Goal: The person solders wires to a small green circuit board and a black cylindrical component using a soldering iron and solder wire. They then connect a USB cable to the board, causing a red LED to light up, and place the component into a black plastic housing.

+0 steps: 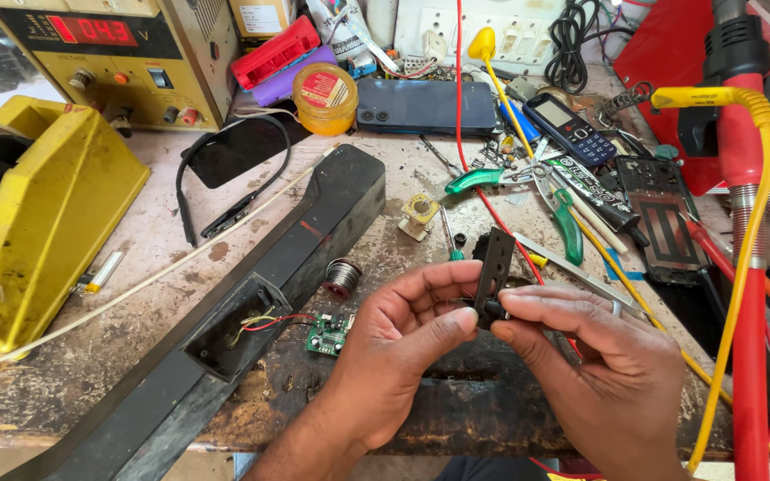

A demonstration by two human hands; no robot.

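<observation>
My left hand [403, 334] and my right hand [594, 356] meet at the middle of the bench, both pinching a small black plastic panel piece [495, 267] held upright between thumbs and fingers. To the left lies a long black speaker housing [287, 258] with an open end cavity. Red and yellow wires run from that cavity to a small green circuit board [329, 332] lying on the bench beside my left hand.
A solder spool [342, 277] sits near the housing. A yellow power supply [126, 53] and a yellow tape dispenser [37, 214] stand at the left. Phones [427, 107], green-handled pliers [563, 218], screwdrivers and a red hot-air tool [741, 178] with a yellow cable crowd the right.
</observation>
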